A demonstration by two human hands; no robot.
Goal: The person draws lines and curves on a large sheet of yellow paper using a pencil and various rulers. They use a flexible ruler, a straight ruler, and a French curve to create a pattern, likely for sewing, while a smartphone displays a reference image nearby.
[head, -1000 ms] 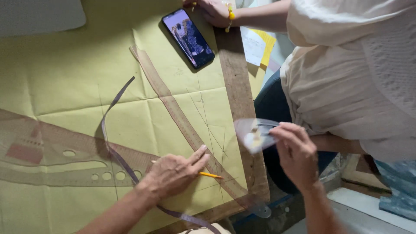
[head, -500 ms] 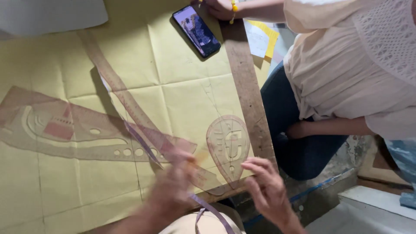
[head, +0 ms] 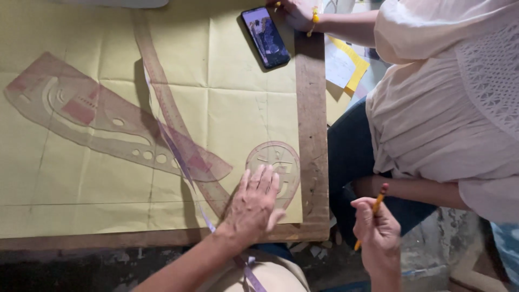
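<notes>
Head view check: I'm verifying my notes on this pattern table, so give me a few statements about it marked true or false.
1. The left hand lies flat on the yellow paper. True.
2. The right hand holds scissors. False: it holds a pencil.
3. A phone lies near the paper's far edge. True.
4. The right hand rests on the paper. False: it is off the wooden table.
5. The clear oval template lies by the left hand. True.

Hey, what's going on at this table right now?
A person is drafting on yellow paper spread over a wooden table. Their left hand presses flat where a long ruler meets a small rounded template. Their right hand holds a pencil off the table's edge. A big curved template lies to the left. Another person's hand rests by a phone.
</notes>
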